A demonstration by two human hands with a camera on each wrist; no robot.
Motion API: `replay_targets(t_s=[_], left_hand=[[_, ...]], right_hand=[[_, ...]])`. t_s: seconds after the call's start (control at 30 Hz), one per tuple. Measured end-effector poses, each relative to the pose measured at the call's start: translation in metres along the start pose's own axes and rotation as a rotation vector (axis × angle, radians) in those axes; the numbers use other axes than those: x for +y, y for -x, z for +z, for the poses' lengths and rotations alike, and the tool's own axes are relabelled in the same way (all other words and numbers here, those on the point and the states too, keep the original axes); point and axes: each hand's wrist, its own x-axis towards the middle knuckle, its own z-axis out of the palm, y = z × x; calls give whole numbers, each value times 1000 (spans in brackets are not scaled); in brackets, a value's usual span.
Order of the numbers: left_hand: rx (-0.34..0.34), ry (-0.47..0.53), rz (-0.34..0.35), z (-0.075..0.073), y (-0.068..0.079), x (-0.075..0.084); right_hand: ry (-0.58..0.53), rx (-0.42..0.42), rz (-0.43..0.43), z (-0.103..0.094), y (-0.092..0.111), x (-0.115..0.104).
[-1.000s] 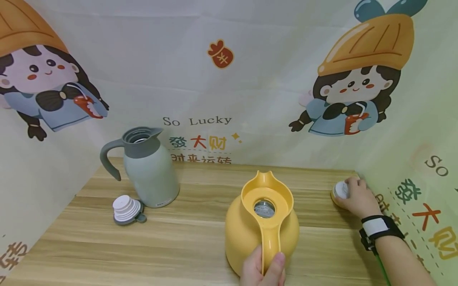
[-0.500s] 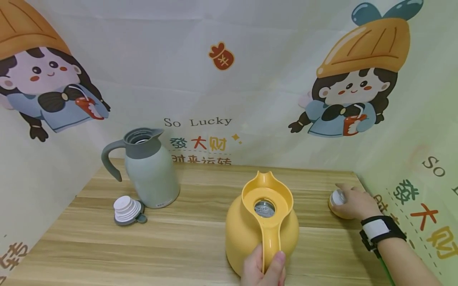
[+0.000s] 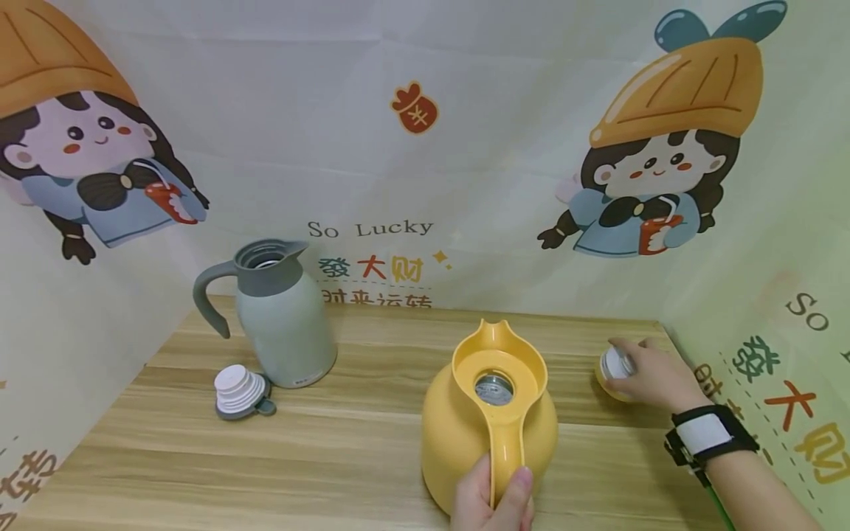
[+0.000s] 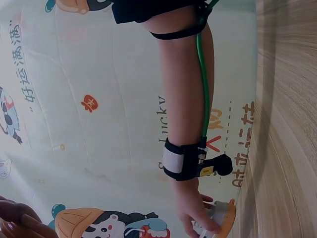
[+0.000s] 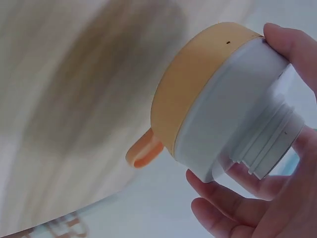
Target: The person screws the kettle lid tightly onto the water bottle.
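Note:
My left hand [image 3: 474,498] grips the handle of a yellow thermos jug [image 3: 445,435], its thumb along the right side. The jug stands at front centre, spout pointing away, its round mouth uncovered. At the right, my right hand [image 3: 660,376] holds the jug's lid [image 3: 612,372], a yellow cap with a white ribbed stopper facing up. The right wrist view shows thumb and fingers on opposite sides of the lid [image 5: 218,94], with a small yellow loop [image 5: 143,148] sticking out. A shadow lies on the tabletop below it.
A grey-green thermos jug [image 3: 285,324] stands open at the back left, handle to the left. Beside its base lies its grey lid with a white stopper [image 3: 237,387] upward. Printed cloth walls [image 3: 372,169] enclose the wooden table [image 3: 319,472] at the back and sides.
My right hand has shifted slightly left along the table's right side, carrying the yellow lid with it. My left hand and the yellow jug stay in place.

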Motion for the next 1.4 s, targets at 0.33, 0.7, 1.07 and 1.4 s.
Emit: replay_targets(t_s=[0.33,0.7,1.07,1.4], left_hand=[[6,13,1,1,0,0],[-30,-24,48,-1,-1,1],[-43,-21,54,-2,0,1],[-5,-18,56,1,-1,-1]], right_hand=[[-197,169,-16,-36,1,-59],[-526,275,-102,-61,9,-108],[-961,419,-200,-84,22,-135],[-1393,461,-333,-95,26,-157]])
